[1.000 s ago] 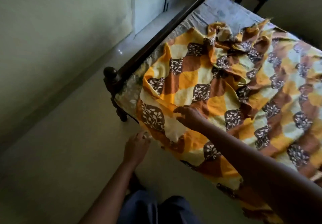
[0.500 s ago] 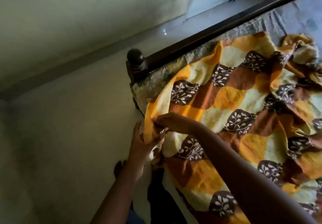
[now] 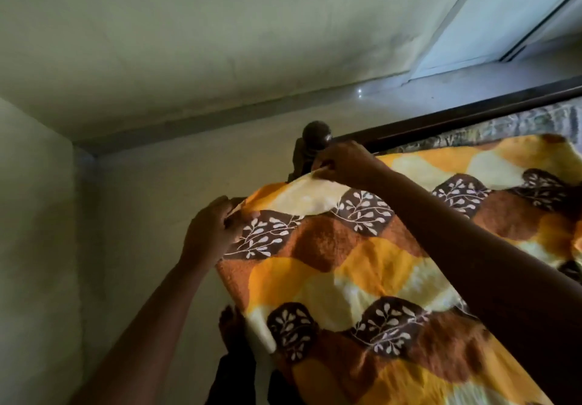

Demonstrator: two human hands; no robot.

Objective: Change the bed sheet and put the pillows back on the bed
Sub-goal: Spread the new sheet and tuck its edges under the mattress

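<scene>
Pinching edge of orange-and-brown bed sheet [image 3: 362, 278] with left hand [image 3: 214, 231] at near-left bed corner. Pinching same edge with right hand [image 3: 346, 165], farther off, just beside bedpost knob [image 3: 316, 133]. Pulled taut between grips; spread rightward over mattress [image 3: 519, 124].

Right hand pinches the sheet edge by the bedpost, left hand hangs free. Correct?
No: the head view shows the left hand also gripping the sheet edge, not free. The right hand does pinch it by the bedpost.
</scene>
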